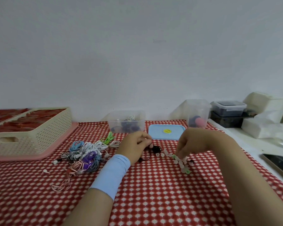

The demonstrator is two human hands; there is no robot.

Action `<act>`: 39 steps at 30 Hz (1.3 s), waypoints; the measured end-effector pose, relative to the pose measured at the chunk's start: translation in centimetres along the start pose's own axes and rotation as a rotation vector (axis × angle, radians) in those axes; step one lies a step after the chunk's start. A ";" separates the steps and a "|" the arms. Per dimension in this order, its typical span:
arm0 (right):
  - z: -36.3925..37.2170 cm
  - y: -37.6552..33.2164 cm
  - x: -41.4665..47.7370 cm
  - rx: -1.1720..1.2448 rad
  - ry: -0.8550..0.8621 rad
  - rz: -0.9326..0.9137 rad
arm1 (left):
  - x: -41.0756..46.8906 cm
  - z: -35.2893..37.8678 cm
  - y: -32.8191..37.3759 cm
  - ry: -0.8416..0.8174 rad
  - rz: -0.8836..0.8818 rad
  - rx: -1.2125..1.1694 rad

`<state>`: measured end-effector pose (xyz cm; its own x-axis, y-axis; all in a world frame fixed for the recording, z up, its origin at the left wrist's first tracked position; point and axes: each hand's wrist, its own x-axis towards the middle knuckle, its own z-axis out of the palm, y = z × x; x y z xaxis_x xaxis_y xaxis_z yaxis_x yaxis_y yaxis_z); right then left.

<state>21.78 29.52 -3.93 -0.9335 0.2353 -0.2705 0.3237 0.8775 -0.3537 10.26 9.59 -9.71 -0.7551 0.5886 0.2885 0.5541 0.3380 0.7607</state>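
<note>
A row of pale pink and green beads [178, 160] lies on the red checked tablecloth [153, 193]. A black cord [156, 149] is bunched beside them. My left hand [134, 147], with a light blue band on the wrist, pinches the black cord and a pink bead at its fingertips. My right hand [191, 142] reaches down with curled fingers and pinches a bead in the row.
A heap of coloured cord bundles [87, 154] lies at the left. A cream perforated basket [31, 136] stands on a pink tray. Two clear plastic tubs [126, 121] [198, 113] and a blue lid [166, 132] stand behind. More boxes and a dark phone [279, 162] sit at the right.
</note>
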 end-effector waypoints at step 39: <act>4.6 -3.3 1.8 0.928 0.229 -0.302 | -0.6 -0.8 0.0 -0.017 -0.088 -0.349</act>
<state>19.74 25.13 -7.33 -0.9721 0.2165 0.0902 -0.0308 0.2635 -0.9642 10.40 8.67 -9.41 -0.7872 0.5814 0.2056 0.3318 0.1183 0.9359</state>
